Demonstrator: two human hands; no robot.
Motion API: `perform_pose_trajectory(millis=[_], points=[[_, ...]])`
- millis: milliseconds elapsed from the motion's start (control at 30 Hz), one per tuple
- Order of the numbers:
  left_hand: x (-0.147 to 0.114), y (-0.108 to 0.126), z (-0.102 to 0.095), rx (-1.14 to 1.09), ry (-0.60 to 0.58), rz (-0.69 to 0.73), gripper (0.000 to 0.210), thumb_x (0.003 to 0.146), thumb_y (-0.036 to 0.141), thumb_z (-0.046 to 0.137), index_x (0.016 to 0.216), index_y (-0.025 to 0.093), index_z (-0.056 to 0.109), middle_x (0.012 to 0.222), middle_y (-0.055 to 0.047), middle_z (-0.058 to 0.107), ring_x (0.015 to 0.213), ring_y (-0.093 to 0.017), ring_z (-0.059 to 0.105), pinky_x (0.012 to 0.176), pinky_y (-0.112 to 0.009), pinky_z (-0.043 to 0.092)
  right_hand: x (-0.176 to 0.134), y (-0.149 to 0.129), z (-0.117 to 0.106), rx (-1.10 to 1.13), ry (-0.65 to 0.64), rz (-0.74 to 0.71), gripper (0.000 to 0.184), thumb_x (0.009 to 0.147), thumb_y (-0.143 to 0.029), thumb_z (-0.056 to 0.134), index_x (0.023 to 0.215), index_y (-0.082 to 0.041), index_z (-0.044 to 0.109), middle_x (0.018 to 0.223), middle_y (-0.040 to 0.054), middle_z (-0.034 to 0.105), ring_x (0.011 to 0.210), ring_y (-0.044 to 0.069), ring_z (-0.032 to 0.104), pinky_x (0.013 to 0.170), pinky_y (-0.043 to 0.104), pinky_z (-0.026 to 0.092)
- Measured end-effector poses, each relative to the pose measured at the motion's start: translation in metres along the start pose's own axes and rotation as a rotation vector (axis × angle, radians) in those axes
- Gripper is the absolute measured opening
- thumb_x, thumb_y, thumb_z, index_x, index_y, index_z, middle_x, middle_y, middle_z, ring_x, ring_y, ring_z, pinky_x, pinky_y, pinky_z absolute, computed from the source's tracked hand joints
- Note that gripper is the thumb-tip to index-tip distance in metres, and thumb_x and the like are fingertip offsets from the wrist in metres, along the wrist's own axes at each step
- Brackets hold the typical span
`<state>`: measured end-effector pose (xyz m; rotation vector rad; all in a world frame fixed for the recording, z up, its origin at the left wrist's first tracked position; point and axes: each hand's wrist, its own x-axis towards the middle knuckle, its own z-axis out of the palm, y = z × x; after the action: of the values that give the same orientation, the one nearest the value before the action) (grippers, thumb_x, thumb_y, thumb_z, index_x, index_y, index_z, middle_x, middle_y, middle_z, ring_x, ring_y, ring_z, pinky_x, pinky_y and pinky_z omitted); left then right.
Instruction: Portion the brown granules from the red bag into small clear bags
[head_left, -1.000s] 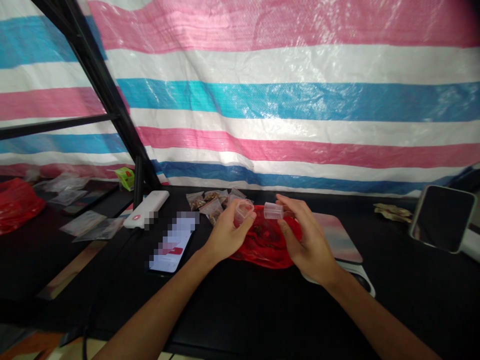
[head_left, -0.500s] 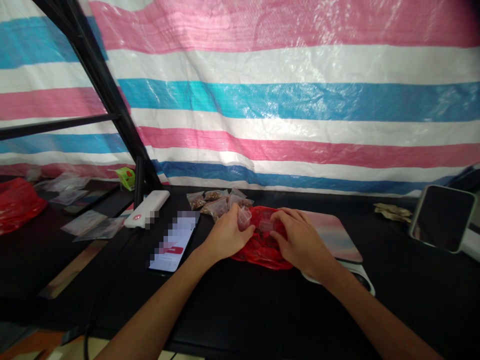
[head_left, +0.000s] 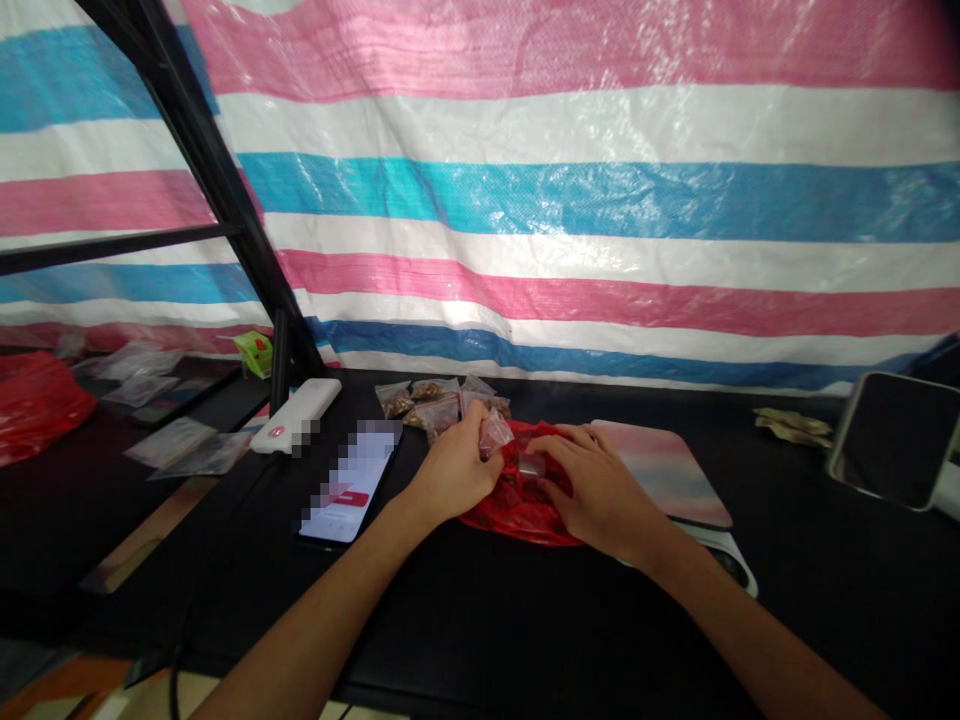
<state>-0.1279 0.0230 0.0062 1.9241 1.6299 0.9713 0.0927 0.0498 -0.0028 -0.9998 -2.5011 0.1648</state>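
My left hand (head_left: 457, 465) is closed on a small clear plastic bag (head_left: 496, 434), pinched between thumb and fingers over the left side of a red plastic bag (head_left: 517, 524). Curled around a small clear plastic cup (head_left: 531, 465), my right hand (head_left: 600, 490) is at the red bag's opening. Dark contents show only dimly inside the red bag. Just beyond my left hand lie several small zip bags (head_left: 435, 412) filled with brown bits.
Right of the red bag is a scale (head_left: 667, 470) with a pinkish top. A phone (head_left: 351, 485), a white power bank (head_left: 296, 415) and flat clear bags (head_left: 169, 445) lie left. Another red bag (head_left: 41, 410) is far left; a dark-screened device (head_left: 896, 440) stands right.
The small clear bag at my left hand has tilted and shifted slightly right. My right hand has lowered the cup a little in the red bag. The view has shifted slightly.
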Motion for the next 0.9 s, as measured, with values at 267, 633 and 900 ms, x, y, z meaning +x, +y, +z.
perform_pose_trajectory(millis=[267, 633, 900], points=[[0.007, -0.012, 0.014, -0.465, 0.018, -0.104, 0.023, 0.079, 0.011, 0.061, 0.094, 0.022, 0.048, 0.081, 0.005, 0.06, 0.072, -0.014, 0.058, 0.068, -0.028, 0.046, -0.001, 0.001, 0.003, -0.003, 0.009, -0.025, 0.04, 0.088, -0.015, 0.068, 0.126, -0.027, 0.062, 0.133, 0.008, 0.071, 0.125, 0.032, 0.059, 0.105, 0.053, 0.039], [0.007, -0.017, 0.014, -0.16, 0.227, 0.099, 0.024, 0.079, 0.006, 0.056, 0.094, 0.023, 0.047, 0.091, 0.001, 0.053, 0.086, -0.017, 0.056, 0.08, -0.032, 0.047, 0.002, -0.005, 0.0, 0.026, 0.069, 0.073, 0.027, 0.089, -0.018, 0.064, 0.115, -0.025, 0.063, 0.118, 0.0066, 0.074, 0.114, 0.029, 0.064, 0.104, 0.052, 0.037], [0.003, -0.016, 0.008, 0.102, 0.194, 0.193, 0.028, 0.083, 0.007, 0.056, 0.107, 0.022, 0.057, 0.116, -0.008, 0.053, 0.106, -0.025, 0.059, 0.097, -0.043, 0.049, 0.004, -0.006, -0.001, 0.066, 0.294, 0.106, 0.027, 0.095, -0.025, 0.061, 0.122, -0.026, 0.059, 0.125, 0.0085, 0.071, 0.117, 0.03, 0.064, 0.104, 0.052, 0.035]])
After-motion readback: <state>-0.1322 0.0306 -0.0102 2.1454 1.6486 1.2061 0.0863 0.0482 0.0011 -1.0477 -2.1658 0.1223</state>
